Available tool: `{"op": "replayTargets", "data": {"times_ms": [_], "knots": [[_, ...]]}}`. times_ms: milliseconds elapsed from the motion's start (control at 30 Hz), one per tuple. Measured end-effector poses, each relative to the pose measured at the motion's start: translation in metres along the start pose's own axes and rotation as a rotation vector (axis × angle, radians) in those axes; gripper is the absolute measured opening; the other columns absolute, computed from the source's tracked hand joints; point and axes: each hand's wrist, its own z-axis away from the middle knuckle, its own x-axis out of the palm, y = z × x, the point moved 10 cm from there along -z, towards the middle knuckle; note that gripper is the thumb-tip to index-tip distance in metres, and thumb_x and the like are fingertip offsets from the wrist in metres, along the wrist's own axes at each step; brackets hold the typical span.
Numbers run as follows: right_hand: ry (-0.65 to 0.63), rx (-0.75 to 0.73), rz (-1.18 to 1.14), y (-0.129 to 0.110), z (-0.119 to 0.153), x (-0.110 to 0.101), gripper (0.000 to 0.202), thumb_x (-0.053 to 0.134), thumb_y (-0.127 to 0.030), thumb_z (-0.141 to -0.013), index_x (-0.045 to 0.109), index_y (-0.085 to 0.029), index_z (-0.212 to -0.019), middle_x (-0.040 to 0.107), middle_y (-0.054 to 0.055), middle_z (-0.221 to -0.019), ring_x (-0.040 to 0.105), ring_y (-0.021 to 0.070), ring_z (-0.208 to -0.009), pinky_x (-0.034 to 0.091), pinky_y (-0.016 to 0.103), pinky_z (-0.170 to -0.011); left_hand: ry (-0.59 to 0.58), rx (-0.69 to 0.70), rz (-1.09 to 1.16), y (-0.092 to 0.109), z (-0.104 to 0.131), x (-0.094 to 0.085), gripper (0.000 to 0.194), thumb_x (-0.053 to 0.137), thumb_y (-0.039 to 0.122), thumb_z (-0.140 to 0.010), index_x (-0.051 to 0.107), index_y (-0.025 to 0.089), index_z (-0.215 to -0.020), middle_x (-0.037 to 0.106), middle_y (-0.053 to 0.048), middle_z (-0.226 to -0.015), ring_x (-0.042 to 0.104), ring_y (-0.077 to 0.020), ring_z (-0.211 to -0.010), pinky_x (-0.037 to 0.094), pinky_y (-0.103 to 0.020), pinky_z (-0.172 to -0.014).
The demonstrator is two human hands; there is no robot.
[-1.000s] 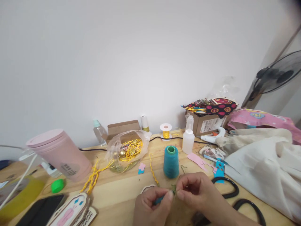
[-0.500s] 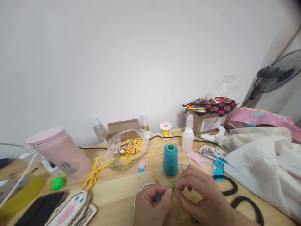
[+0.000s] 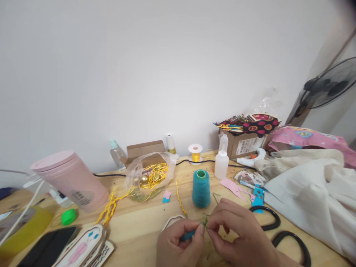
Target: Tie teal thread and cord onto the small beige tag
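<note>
Low in the middle, my left hand (image 3: 180, 243) is closed, thumb and forefinger pinching a thin green cord (image 3: 205, 219). Something blue (image 3: 188, 235) shows in the curl of its fingers, mostly covered. Facing it, my right hand (image 3: 239, 231) pinches the same cord from the other side, its fingertips almost touching the left ones. A loose cord end (image 3: 216, 196) sticks out above the right hand. Behind the left hand lies a pale wooden piece (image 3: 171, 221), partly hidden, with a braided yellow cord (image 3: 181, 200) running up from it. A teal thread cone (image 3: 201, 189) stands just beyond both hands.
Black-handled scissors (image 3: 292, 241) lie right of my right hand. A white squeeze bottle (image 3: 221, 166), a yellow cord spool (image 3: 195, 154) and a plastic bag of bells (image 3: 151, 176) stand behind. Left are a pink tumbler (image 3: 71, 180), a phone (image 3: 48, 246) and stacked wooden tags (image 3: 83, 248).
Both hands stay pinched on the green cord, with only slight shifts of the fingers. A bit more of the blue thing shows in my left hand. The view has moved very slightly.
</note>
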Motion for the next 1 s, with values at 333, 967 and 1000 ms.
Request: {"op": "replayTargets", "data": {"times_ms": [333, 967, 1000], "knots": [[-0.185, 0.528, -0.326, 0.046, 0.015, 0.027, 0.009, 0.052, -0.015, -0.063, 0.056, -0.015, -0.055, 0.050, -0.002, -0.050, 0.044, 0.0082, -0.045, 0.037, 0.017, -0.042, 0.013, -0.009, -0.024, -0.003, 0.000, -0.001, 0.019, 0.060, 0.030, -0.056, 0.066, 0.015, -0.046, 0.050, 0.001, -0.041, 0.042, -0.0105, -0.040, 0.033, -0.019, -0.037], [-0.046, 0.113, -0.061, 0.010, 0.000, 0.002, 0.011, 0.056, -0.006, -0.061, 0.056, -0.017, -0.061, 0.057, 0.000, -0.054, 0.050, 0.0114, -0.053, 0.041, 0.021, -0.049, -0.012, -0.049, 0.011, -0.003, -0.002, -0.001, 0.016, 0.060, 0.024, -0.056, 0.066, 0.013, -0.046, 0.052, -0.001, -0.044, 0.045, -0.0115, -0.043, 0.034, -0.019, -0.040], [-0.027, 0.088, -0.064, 0.007, -0.001, 0.000, 0.012, 0.056, -0.005, -0.062, 0.056, -0.017, -0.061, 0.057, 0.000, -0.055, 0.051, 0.0114, -0.054, 0.041, 0.020, -0.049, -0.014, -0.042, 0.009, -0.002, -0.002, 0.000, 0.016, 0.060, 0.024, -0.056, 0.067, 0.013, -0.046, 0.052, -0.001, -0.043, 0.045, -0.0116, -0.043, 0.034, -0.019, -0.040]]}}
